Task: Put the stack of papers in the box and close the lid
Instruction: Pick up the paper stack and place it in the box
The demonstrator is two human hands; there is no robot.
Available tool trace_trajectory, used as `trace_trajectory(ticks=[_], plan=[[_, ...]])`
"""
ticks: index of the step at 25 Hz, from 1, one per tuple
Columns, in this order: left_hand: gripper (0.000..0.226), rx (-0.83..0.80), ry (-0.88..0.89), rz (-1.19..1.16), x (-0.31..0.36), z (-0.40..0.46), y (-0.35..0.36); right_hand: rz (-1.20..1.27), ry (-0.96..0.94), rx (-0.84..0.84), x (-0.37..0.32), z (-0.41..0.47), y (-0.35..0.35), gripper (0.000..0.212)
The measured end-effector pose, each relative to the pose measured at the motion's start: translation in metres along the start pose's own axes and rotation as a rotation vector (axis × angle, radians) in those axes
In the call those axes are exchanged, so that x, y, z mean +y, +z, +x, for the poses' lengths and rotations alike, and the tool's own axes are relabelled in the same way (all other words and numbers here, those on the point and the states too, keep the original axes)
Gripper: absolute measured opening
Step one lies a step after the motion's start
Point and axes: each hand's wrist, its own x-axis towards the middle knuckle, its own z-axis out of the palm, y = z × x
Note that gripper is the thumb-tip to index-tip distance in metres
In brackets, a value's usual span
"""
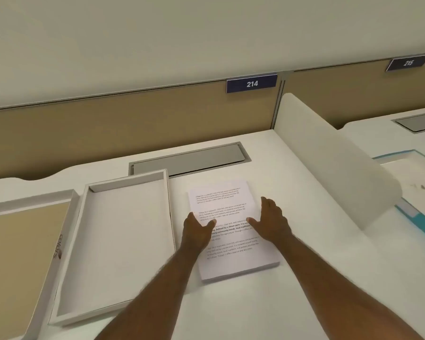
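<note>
A stack of printed white papers [231, 256] lies flat on the white desk, right of centre. My left hand [196, 231] is at the stack's left edge and my right hand [272, 223] at its right edge, fingers spread, thumbs over the top sheet. Neither hand lifts the stack. Left of the papers sits a shallow white box [123, 241], open and empty. Further left lies the lid [22, 261], upside down, with a tan inside and dark lettering on its side wall.
A grey cable hatch [189, 159] is set into the desk behind the papers. A frosted white divider [329, 153] rises on the right, with a teal-edged item [417, 217] beyond it. A tan partition carries a blue sign 214 [252, 83].
</note>
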Motion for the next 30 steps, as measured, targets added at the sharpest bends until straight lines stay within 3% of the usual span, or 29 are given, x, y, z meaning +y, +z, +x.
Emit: trace_trajectory(ticks=[8,13,16,23,30], plan=[[0.063,0.078,-0.258,-0.075,0.006,0.012,0.006,0.226,0.161,-0.064,0.001,0.015,0.012,0.068],[0.055,-0.002,-0.465,-0.274,0.011,0.028,0.004,0.21,0.211,-0.058,-0.001,0.022,0.015,0.071],[0.046,-0.05,-0.492,-0.32,0.007,0.035,0.004,0.279,0.297,-0.052,-0.001,0.026,0.015,0.067],[0.041,0.035,-0.522,-0.09,0.003,0.041,0.015,0.498,0.439,-0.09,0.0,0.033,0.012,0.046],[0.069,0.096,-0.485,0.088,0.014,0.031,0.026,0.554,0.47,-0.124,0.001,0.037,0.014,0.04]])
